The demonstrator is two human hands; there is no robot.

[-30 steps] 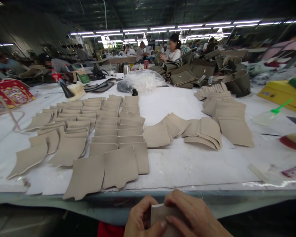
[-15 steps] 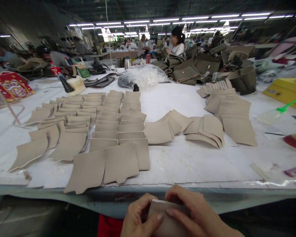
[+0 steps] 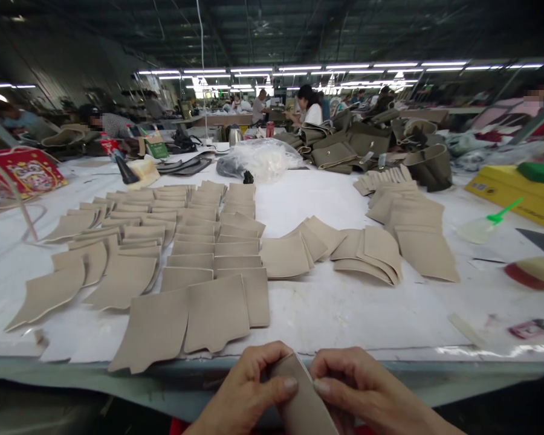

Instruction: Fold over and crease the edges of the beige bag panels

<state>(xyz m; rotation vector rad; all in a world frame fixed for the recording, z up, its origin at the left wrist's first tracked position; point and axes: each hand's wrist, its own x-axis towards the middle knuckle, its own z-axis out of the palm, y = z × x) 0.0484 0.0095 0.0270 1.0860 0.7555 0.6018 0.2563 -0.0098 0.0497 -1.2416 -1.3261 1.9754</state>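
Observation:
Both hands sit at the near edge of the white table (image 3: 344,302). My left hand (image 3: 249,389) and my right hand (image 3: 358,386) pinch the same beige leather piece (image 3: 301,402) between thumb and fingers, holding it edge-up below the table's rim. Just beyond them lie rows of overlapping beige leather pieces (image 3: 181,254), the nearest one (image 3: 152,329) reaching the table's front edge. More beige pieces are fanned out to the right (image 3: 367,251).
Olive-green bags (image 3: 344,151) and a clear plastic bag (image 3: 263,158) sit at the far side. A yellow box (image 3: 510,190), a green-handled scoop (image 3: 485,223) and a brush (image 3: 532,270) lie right. A red bag (image 3: 20,172) lies left. Other people work beyond.
Both hands have risen a little and turned the beige piece from lying flat to standing on its edge. The view has tilted up slightly.

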